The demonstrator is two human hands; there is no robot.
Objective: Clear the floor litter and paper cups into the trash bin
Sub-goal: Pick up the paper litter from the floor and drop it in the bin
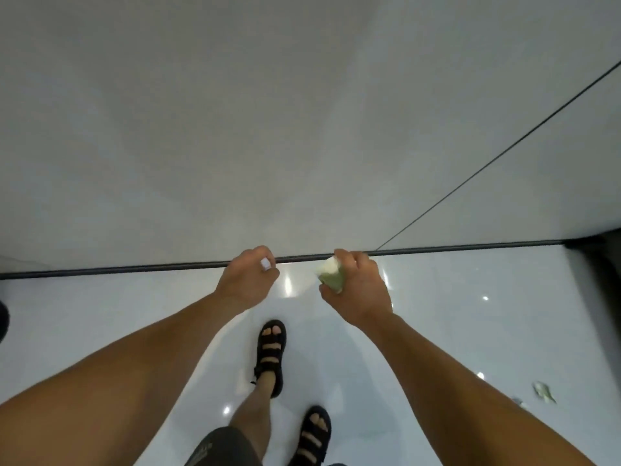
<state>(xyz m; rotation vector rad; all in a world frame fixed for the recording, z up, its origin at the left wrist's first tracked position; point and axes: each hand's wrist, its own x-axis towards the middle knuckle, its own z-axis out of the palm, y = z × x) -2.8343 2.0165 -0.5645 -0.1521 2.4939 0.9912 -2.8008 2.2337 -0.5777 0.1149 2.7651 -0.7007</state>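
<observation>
1. Two bare hands reach forward at mid-frame, above a glossy white floor [470,314] where it meets a grey wall [302,129].
2. The left hand [247,284], just left of centre, has its fingers curled and pinches a small white paper scrap [265,264].
3. The right hand [363,290], just right of centre, grips a green and white paper cup [331,275], with fingers over its top and the thumb beneath.
4. Litter lies on the floor at lower right: a pale green scrap [544,393] with a smaller piece [519,402] near it.
5. One black sandal [271,351] steps forward at lower centre; the other sandal [314,435] is near the bottom edge.
6. A dark strip [134,268] runs along the foot of the wall.
</observation>
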